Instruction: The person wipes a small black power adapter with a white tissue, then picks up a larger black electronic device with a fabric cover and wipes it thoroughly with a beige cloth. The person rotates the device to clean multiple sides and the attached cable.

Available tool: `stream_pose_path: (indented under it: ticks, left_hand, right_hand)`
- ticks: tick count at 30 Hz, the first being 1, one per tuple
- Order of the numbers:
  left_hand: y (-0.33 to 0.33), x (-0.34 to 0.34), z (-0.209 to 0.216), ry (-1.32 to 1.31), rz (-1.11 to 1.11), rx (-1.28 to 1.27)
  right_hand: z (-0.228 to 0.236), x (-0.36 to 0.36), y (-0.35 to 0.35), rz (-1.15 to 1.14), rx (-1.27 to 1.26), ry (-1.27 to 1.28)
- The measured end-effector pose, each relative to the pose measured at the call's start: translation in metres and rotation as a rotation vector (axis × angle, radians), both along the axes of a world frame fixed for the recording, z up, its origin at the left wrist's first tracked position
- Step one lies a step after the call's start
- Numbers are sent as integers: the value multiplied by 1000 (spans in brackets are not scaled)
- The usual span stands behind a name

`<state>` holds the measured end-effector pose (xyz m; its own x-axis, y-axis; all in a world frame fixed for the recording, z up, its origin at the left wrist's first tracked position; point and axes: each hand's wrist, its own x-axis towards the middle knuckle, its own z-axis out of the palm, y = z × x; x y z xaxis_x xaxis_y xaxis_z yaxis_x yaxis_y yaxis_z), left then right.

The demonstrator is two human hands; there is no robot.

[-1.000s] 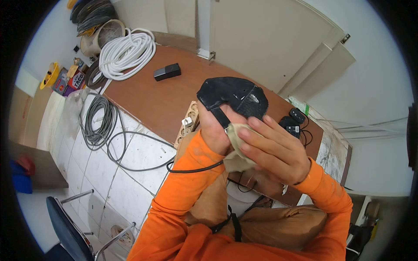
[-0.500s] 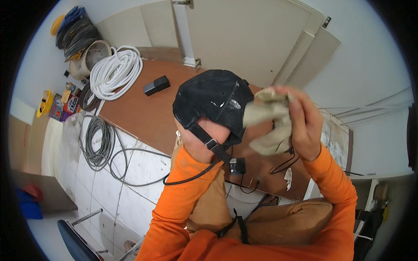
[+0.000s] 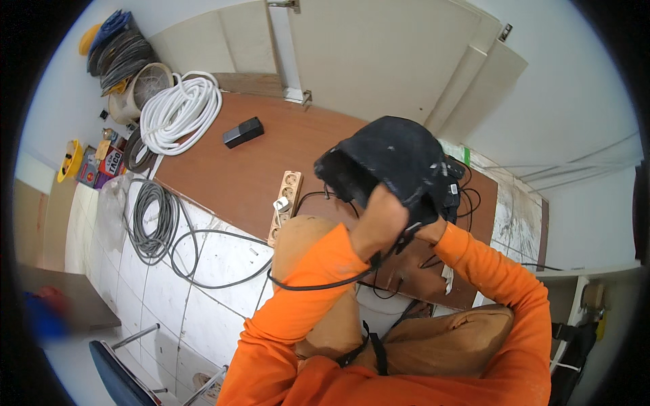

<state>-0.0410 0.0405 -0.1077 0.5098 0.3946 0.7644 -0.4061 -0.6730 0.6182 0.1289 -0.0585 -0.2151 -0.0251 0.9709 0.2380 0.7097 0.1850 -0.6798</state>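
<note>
While the left hand (image 3: 382, 220) is clamped on the lower rim of a black cap (image 3: 396, 162), the cap is held up above the bench (image 3: 223, 176), opening downward, apparently so it can be steadied from both sides. The right hand is hidden behind the cap, so its grip cannot be told. A black cable (image 3: 318, 284) is draped across the left sleeve. Left of the cap, a power strip (image 3: 284, 203) lies on the bench; farther left, a white hose coil (image 3: 179, 111).
</note>
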Motion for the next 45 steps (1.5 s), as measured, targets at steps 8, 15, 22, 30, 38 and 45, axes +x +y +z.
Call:
stream_pose_path:
  ticks: [8,15,22,30,38,45]
  left_hand:
    - [18,-22,58,290,-218,-852]
    - [48,-47,48,-57,447,-639]
    - [20,-53,63,100,-623,-1406]
    - [17,-35,62,-94,-559,-1532]
    - [20,-35,65,-477,-725,-1519]
    - [8,-32,68,-415,-670,-1485]
  right_hand:
    - [110,-2,8,-184,-105,836]
    - [121,31,-15,-176,-24,864]
    - [196,10,5,-37,-221,1459]
    - [186,35,-8,-87,-272,1113]
    - [232,28,-21,-236,24,956]
    - [234,17,-11,-260,185,1464]
